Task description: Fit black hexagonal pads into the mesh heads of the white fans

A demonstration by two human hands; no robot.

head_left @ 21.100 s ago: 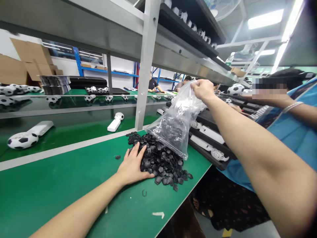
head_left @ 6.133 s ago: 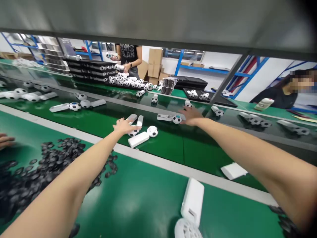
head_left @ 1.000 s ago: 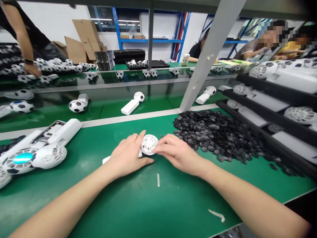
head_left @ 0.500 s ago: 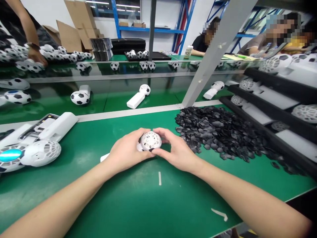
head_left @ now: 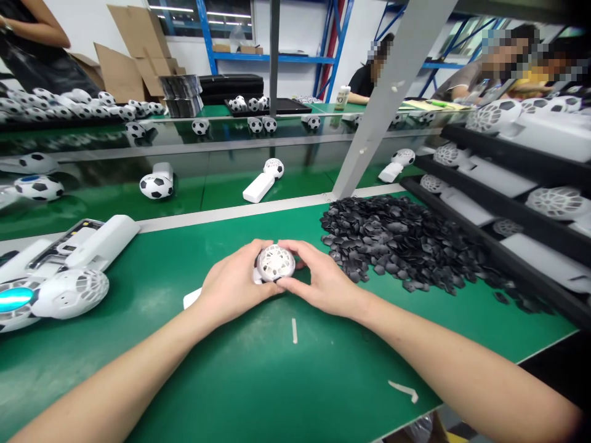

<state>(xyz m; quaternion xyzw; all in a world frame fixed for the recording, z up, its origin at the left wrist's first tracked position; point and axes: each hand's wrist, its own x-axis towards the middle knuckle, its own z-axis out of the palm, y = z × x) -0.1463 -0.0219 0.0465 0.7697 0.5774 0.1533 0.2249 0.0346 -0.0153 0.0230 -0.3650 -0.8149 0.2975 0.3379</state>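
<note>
Left hand (head_left: 233, 274) curved in a part-open grip, fingers over the far side and thumb along the near side, holding the left of a round white plastic head with an openwork grille (head_left: 276, 263). Right hand (head_left: 330, 277) likewise half closed, fingers and thumb bent like a C about the head's right side, with a gap inside the palm. The head sits between the two hands, grille upward, over the middle of a smooth green-topped desk (head_left: 249, 381); a white end, seemingly its handle (most of that part is hidden), pokes out beyond the left wrist. Just to the right of the right hand, a broad heap of small flat black pieces (head_left: 397, 240) spreads toward a stack of black trays (head_left: 530, 157) loaded with white grilled units. Well to the left, a cluster of white plastic units (head_left: 76, 292) lies on the desk, one bearing a shiny blue disc (head_left: 16, 299). Near the front, a short straight pale strip (head_left: 294, 331) and a bent pale strip (head_left: 404, 391). Beyond the desk's pale edging, a glossy dark-green belt (head_left: 221, 184) carries several units, among them a white one with a black-and-white football-patterned head (head_left: 265, 180), lying tilted near the middle.
</note>
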